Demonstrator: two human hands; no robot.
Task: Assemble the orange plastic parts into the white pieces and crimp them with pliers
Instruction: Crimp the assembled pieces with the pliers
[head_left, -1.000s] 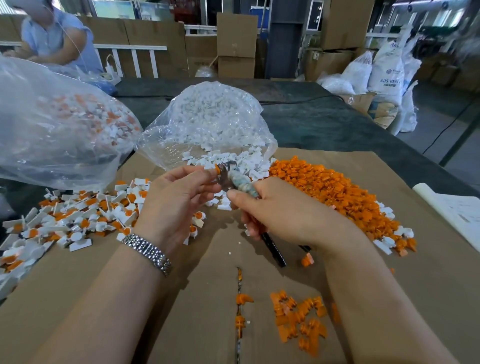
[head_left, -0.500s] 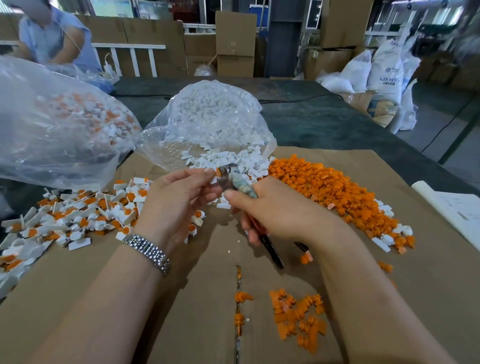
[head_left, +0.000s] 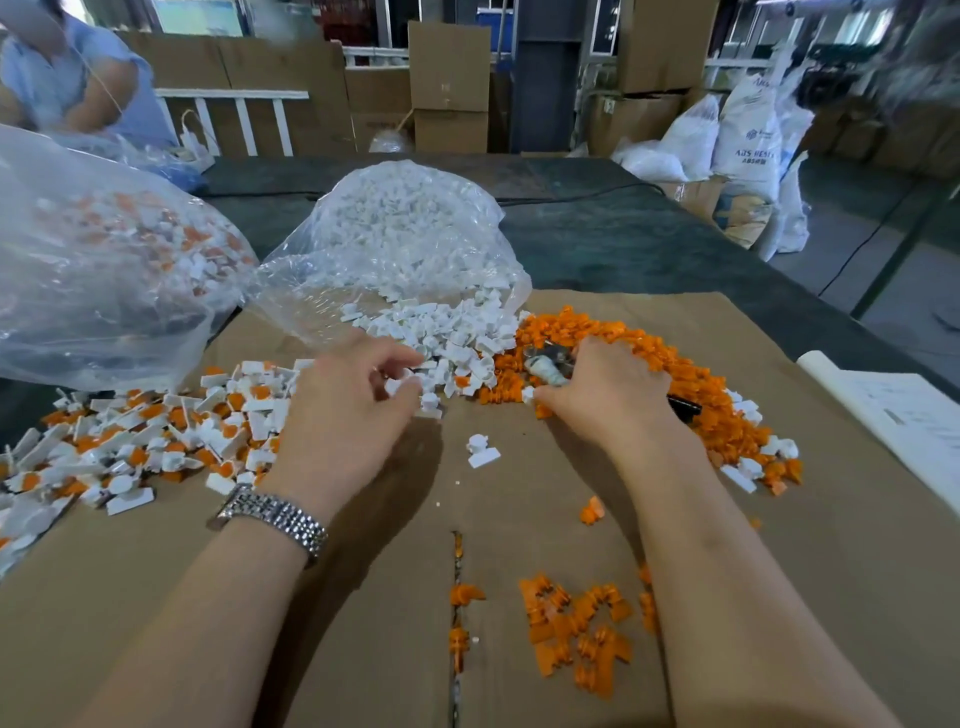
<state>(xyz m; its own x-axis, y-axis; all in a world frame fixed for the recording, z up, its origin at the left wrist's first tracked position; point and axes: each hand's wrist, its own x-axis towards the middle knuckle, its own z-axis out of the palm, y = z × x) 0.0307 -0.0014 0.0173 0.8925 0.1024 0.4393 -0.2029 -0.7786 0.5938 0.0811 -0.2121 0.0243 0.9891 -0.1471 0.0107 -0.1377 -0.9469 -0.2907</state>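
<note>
white pieces (head_left: 452, 338) lie in a loose pile at the mouth of a clear bag (head_left: 405, 244), spilled onto the cardboard (head_left: 363, 649). orange parts (head_left: 649, 353) form a heap just right of that pile, the two touching at their edges.

left hand (head_left: 353, 410): at the near edge of the white pile, fingers curled, thumb and fingertips pinching one small white piece (head_left: 395, 385). metal watch (head_left: 275, 517) on that wrist.

right hand (head_left: 608, 389): resting on the orange heap, fingers wrapped round the pliers (head_left: 545, 364). the pliers' metal head and taped neck stick out left of the hand; a dark handle end (head_left: 685, 406) shows at the right of it. whether the head is closed i cannot tell. fingertips sit low at the heap's near edge; whether they touch an orange part, cannot tell.

finished pieces (head_left: 145, 441), white with orange inserts, spread over the left of the cardboard. a second clear bag (head_left: 104, 260) at far left holds more mixed white and orange pieces.

near side of cardboard: a small cluster of orange scraps (head_left: 576, 634) by the right forearm, a few more along the centre seam (head_left: 456, 597), two stray white pieces (head_left: 480, 451) between the hands.

paper sheet (head_left: 909, 415) at right edge. dark table (head_left: 623, 244) beyond. another person (head_left: 78, 83) at far left; boxes (head_left: 449, 78) and white sacks (head_left: 743, 140) behind.
</note>
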